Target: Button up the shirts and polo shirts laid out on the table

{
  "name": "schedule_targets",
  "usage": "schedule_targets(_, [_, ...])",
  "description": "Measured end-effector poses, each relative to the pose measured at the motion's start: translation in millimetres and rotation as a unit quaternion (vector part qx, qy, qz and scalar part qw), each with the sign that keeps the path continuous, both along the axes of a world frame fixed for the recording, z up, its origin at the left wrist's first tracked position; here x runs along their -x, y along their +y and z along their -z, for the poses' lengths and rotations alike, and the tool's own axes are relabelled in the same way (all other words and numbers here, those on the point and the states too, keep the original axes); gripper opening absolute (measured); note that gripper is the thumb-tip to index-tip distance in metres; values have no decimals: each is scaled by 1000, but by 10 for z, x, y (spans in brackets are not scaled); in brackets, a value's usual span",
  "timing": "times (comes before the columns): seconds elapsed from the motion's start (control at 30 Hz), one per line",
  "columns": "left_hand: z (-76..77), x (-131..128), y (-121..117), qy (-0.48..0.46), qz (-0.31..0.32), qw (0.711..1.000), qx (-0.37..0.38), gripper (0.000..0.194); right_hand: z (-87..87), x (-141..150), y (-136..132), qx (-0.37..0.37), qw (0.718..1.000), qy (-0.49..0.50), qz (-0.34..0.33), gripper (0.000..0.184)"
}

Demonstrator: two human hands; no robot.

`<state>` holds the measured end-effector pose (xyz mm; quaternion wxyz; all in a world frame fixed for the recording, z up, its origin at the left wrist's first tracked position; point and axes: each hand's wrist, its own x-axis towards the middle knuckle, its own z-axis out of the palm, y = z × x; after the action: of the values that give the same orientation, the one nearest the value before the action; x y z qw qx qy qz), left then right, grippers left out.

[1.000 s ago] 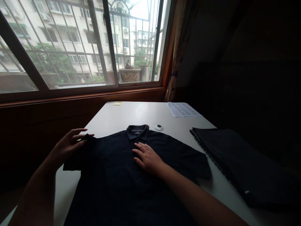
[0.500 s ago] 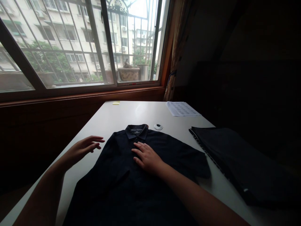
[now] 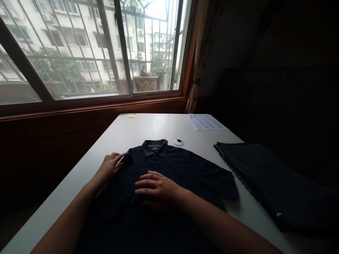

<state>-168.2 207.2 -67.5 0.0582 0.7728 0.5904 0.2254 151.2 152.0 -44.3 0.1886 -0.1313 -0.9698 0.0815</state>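
Observation:
A dark navy collared shirt [image 3: 185, 169] lies front side up on the white table, its collar pointing toward the window. My left hand [image 3: 112, 165] is at the shirt's left shoulder edge, fingers stretched out with the tips on or just over the cloth. Across the middle of the chest is my right hand [image 3: 161, 190], palm down with fingers spread. Whether its palm presses on the fabric I cannot tell. The lower part of the shirt fades into shadow between my forearms.
A folded dark garment [image 3: 265, 176] lies along the right side of the white table [image 3: 159, 123]. Beyond the collar sits a small white-and-black round object [image 3: 179, 142]. Printed papers [image 3: 207, 122] and a yellow note [image 3: 131, 115] lie near the far edge, below a barred window [image 3: 148, 46].
My left hand has moved right from beside the shirt onto its left shoulder edge. My right hand has slid down and slightly left across the chest.

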Motion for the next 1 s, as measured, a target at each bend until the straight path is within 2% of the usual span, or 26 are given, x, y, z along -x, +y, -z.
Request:
schedule_targets(0.1, [106,93,96,39,-28,999,-4,46,-10,45,-100,5,999,-14,-37,46])
schedule_targets(0.23, [154,188,140,47,-56,997,9,50,20,67,-137,11,999,-29,-40,43])
schedule_targets(0.37, [59,195,89,30,-36,997,-55,50,37,65,-115,14,999,-31,-33,42])
schedule_targets(0.47, [-87,165,15,1,10,995,-100,37,44,65,-110,13,999,-32,-31,41])
schedule_targets(0.57, [-155,131,-30,-18,84,995,-52,33,56,66,-113,7,999,-29,-29,40])
schedule_targets(0.63, [-104,110,-20,-9,121,993,-7,38,57,65,-116,4,999,-27,-28,40])
schedule_targets(0.73, [53,80,40,36,119,992,35,53,46,63,-121,4,999,-29,-27,39])
schedule_targets(0.83, [143,70,85,76,105,989,66,58,42,60,-116,3,999,-30,-30,39])
schedule_targets(0.9, [119,87,84,76,111,988,78,56,51,55,-100,3,999,-30,-29,39])
schedule_targets(1.0, [-9,142,39,36,117,988,93,55,68,40,-61,9,999,-28,-15,39])
